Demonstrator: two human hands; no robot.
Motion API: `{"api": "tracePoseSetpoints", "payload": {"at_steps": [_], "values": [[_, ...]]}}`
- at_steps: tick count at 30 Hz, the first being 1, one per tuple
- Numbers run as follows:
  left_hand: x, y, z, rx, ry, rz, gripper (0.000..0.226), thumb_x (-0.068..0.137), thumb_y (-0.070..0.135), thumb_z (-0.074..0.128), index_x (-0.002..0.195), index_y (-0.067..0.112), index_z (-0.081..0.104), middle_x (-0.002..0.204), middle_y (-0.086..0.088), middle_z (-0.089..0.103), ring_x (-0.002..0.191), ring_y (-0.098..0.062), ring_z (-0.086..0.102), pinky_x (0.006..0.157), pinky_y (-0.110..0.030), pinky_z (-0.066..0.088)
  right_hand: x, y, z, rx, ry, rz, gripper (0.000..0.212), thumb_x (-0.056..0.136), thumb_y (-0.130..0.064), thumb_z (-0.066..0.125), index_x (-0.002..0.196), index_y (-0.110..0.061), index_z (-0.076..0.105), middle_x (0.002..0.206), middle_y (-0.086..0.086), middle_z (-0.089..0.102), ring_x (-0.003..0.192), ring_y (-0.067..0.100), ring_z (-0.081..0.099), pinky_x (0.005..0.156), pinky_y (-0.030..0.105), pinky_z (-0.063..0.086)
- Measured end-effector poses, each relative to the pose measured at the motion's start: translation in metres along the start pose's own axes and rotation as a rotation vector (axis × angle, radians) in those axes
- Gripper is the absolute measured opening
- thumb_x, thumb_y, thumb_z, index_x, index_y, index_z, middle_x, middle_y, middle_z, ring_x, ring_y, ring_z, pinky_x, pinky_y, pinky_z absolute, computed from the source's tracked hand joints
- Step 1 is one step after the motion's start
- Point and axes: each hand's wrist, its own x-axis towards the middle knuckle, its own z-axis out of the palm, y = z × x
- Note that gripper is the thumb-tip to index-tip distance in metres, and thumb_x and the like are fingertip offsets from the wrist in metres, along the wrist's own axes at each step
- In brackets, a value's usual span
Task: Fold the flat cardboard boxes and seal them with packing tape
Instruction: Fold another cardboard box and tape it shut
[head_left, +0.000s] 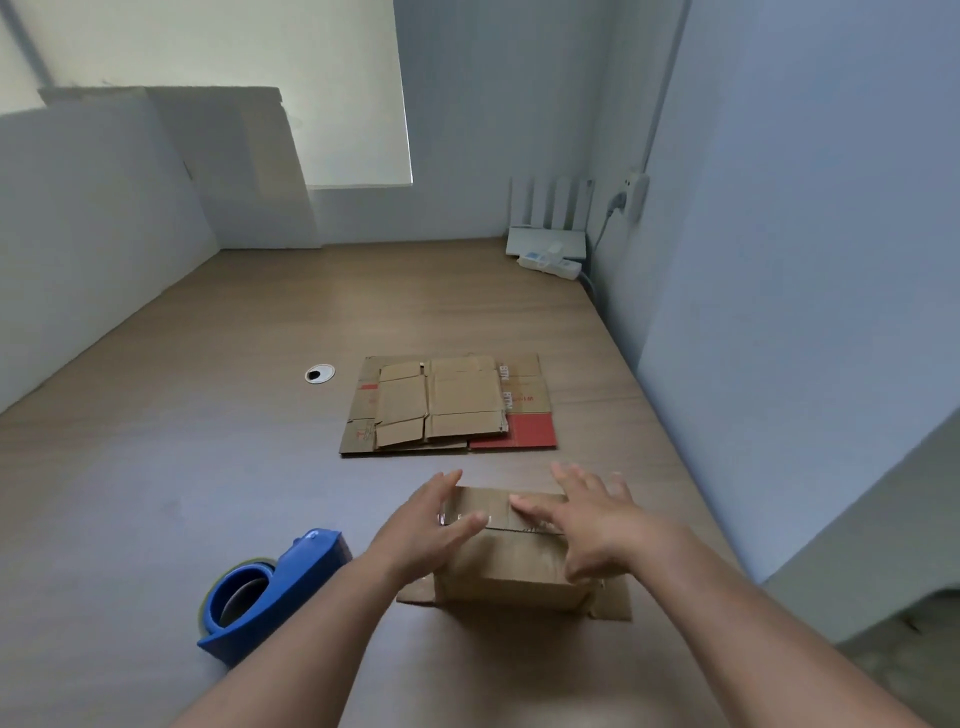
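Toward the near edge of the table (182, 441), a bit right of centre, sits the folded box (514, 569). It's closed on top w/ clear tape (453, 516) glinting over the seam. Two loose flaps stick out flat at its base, left & right.

Both hands are on the box.
- **Left hand (434, 525):** fingers straight & together, laid against the top left edge, thumb resting over the tape. It grips nothing.
- **Right hand (597, 525):** fingers straight & spread, flat on the right part of the top, thumb pointing in along the seam. Nothing grasped either.

Left of the box, not touching it, a blue tape dispenser (270, 592) lies on the table, roll end toward the near left.

Mid table, beyond the box & apart from it, is a stack of flat boxes (447, 405): a smaller plain one on top of a bigger one w/ red print. Just left of the stack is a round cable hole (319, 373).

In the far right corner stands a white router (545, 240), antennas up, w/ a power strip (551, 264) just in front. In the far left corner a big cardboard sheet (249, 166) leans upright against the wall.
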Motion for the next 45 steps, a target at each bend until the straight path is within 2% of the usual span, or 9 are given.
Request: {"api": "tracePoseSetpoints", "payload": {"at_steps": [4,8,12,18,21,26,29,37,45], "values": [[0.014,0.012,0.007,-0.034,-0.071,-0.149,0.048,0.086,0.043,0.064,0.125,0.028,0.041,0.122,-0.001,0.052,0.097,-0.014,0.057,0.088,-0.034,0.054,0.001,0.012,0.006,0.058,0.193,0.030,0.087,0.084,-0.010,0.055,0.147,-0.047,0.009,0.159,0.004,-0.017,0.145,0.026,-0.016,0.117,0.054,-0.006],[0.012,0.011,0.011,-0.020,-0.003,-0.304,0.049,0.084,0.051,0.061,0.114,0.018,0.041,0.103,-0.001,0.055,0.087,-0.016,0.059,0.080,-0.036,0.058,0.005,0.011,0.020,0.151,0.477,0.171,0.070,0.093,-0.028,0.045,0.152,-0.024,0.006,0.159,0.010,-0.012,0.147,0.028,-0.005,0.119,0.046,0.002],[-0.003,0.004,0.018,0.007,0.095,-0.351,0.061,0.086,0.060,0.051,0.124,0.014,0.039,0.107,-0.002,0.054,0.092,-0.019,0.060,0.080,-0.036,0.057,0.016,-0.014,0.040,0.420,0.358,0.291,0.073,0.089,-0.063,0.041,0.143,-0.015,0.030,0.148,0.012,0.033,0.135,0.028,0.034,0.107,0.041,0.033],[-0.025,-0.014,0.020,-0.151,0.075,-0.307,0.048,0.095,0.054,0.039,0.128,0.019,0.044,0.111,-0.001,0.060,0.090,-0.019,0.065,0.064,-0.026,0.058,0.035,-0.052,0.053,0.933,0.237,0.114,0.055,0.091,-0.044,0.051,0.139,-0.023,0.035,0.129,0.003,0.059,0.115,0.023,0.056,0.096,0.035,0.046],[-0.035,-0.029,0.008,-0.210,0.155,-0.235,0.044,0.098,0.046,0.042,0.132,0.019,0.047,0.119,-0.001,0.061,0.101,-0.013,0.060,0.078,-0.025,0.053,0.045,-0.059,0.043,0.946,0.246,0.101,0.055,0.091,-0.040,0.052,0.140,-0.022,0.033,0.129,0.002,0.059,0.114,0.022,0.057,0.096,0.034,0.046],[-0.052,-0.079,-0.021,0.099,0.504,-0.258,0.050,0.094,0.038,0.053,0.138,0.014,0.042,0.137,-0.004,0.046,0.125,-0.019,0.045,0.102,-0.032,0.037,0.067,-0.060,0.024,0.892,0.227,0.091,0.048,0.087,-0.039,0.057,0.130,-0.022,0.045,0.123,0.000,0.061,0.109,0.020,0.058,0.093,0.036,0.048],[-0.054,-0.112,-0.030,0.191,0.442,-0.388,0.056,0.094,0.042,0.051,0.138,0.009,0.039,0.139,-0.008,0.043,0.127,-0.023,0.043,0.102,-0.033,0.036,0.073,-0.061,0.017,0.906,0.226,0.075,0.043,0.086,-0.035,0.058,0.126,-0.022,0.048,0.117,-0.001,0.063,0.103,0.019,0.060,0.089,0.035,0.050],[-0.048,-0.134,-0.034,0.314,0.211,-0.584,0.049,0.084,0.056,0.058,0.109,0.018,0.040,0.091,0.003,0.054,0.080,-0.018,0.054,0.064,-0.026,0.041,0.074,-0.071,0.019,0.989,0.278,0.054,0.042,0.087,-0.027,0.060,0.127,-0.025,0.050,0.114,-0.003,0.065,0.103,0.017,0.061,0.096,0.039,0.048],[-0.040,-0.144,-0.067,0.156,0.137,-0.334,0.033,0.081,0.048,0.066,0.101,0.024,0.058,0.102,0.008,0.060,0.086,-0.014,0.059,0.076,-0.031,0.051,0.063,-0.069,0.015,0.809,0.405,0.130,0.051,0.087,-0.037,0.060,0.134,-0.023,0.046,0.128,0.000,0.058,0.113,0.019,0.055,0.092,0.033,0.045]]}}
